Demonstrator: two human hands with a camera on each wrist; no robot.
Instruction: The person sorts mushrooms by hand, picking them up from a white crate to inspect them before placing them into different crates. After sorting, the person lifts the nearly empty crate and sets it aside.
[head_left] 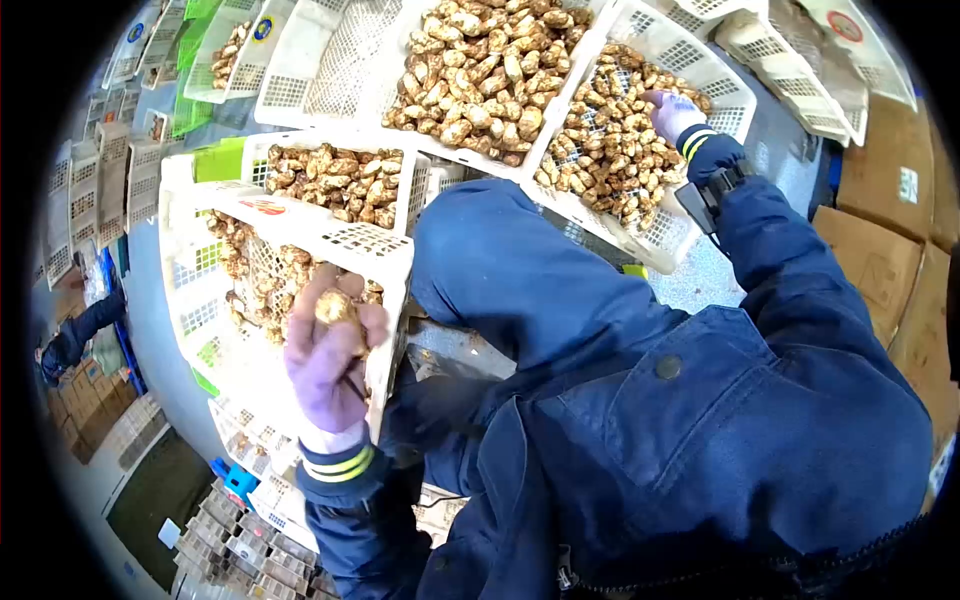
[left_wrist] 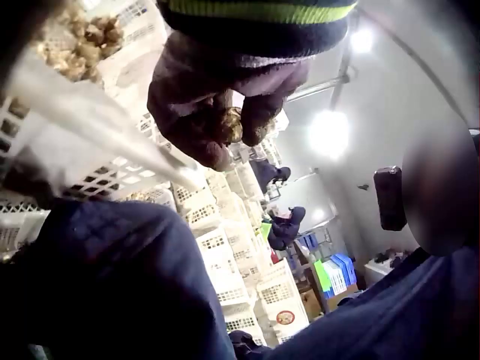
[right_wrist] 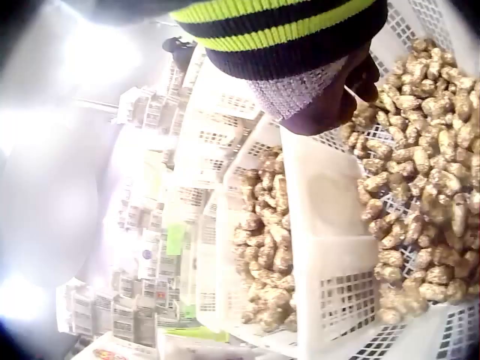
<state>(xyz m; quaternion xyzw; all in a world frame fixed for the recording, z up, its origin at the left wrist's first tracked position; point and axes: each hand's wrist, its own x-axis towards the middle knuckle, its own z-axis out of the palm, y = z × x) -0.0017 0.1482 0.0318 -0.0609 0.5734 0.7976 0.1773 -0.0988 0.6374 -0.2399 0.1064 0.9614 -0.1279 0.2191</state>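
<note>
My left hand (head_left: 325,365), in a lilac glove, grips a lumpy cream-and-brown tuber (head_left: 336,308) between thumb and fingers. It is above a white perforated crate (head_left: 190,290) with tubers scattered along its far and side parts. In the left wrist view the fingers curl around the tuber (left_wrist: 231,126). At the upper right, my gloved right hand (head_left: 677,115) reaches over another white crate (head_left: 725,90) holding a spread of similar tubers (head_left: 615,140). The right wrist view shows that hand (right_wrist: 322,105) bent down at the tubers (right_wrist: 420,150); I cannot tell whether it holds one.
A heaped crate of tubers (head_left: 490,70) stands ahead, and a smaller batch (head_left: 335,182) lies in a crate on the left. My bent knee (head_left: 480,250) is between the crates. Cardboard boxes (head_left: 880,180) stand on the right. Stacked crates (head_left: 95,180) line the far left.
</note>
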